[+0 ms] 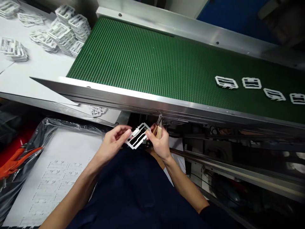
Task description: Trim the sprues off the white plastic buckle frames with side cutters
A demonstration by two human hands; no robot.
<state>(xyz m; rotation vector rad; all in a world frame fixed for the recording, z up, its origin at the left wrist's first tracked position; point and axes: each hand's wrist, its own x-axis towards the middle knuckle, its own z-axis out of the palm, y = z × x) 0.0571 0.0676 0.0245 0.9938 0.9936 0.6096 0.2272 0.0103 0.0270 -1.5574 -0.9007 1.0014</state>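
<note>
A flat white plastic frame (139, 136) with slots and inner bars is held between both hands in front of my body. My left hand (116, 139) pinches its left edge between thumb and fingers. My right hand (160, 144) has its thumb on the frame's right edge. That same hand also grips a pair of nippers (159, 128) with tan handles, metal tip pointing up toward the conveyor's side. Several similar white frames (226, 82) lie on the green conveyor belt (147, 60) at the right.
The conveyor's metal side rail (133, 97) runs just beyond my hands. Stacks of white frames (63, 35) stand on the white table (43, 71) at upper left. At lower left, a plastic-lined box (71, 136) holds moulded white parts, with an orange-handled tool (16, 162) beside it.
</note>
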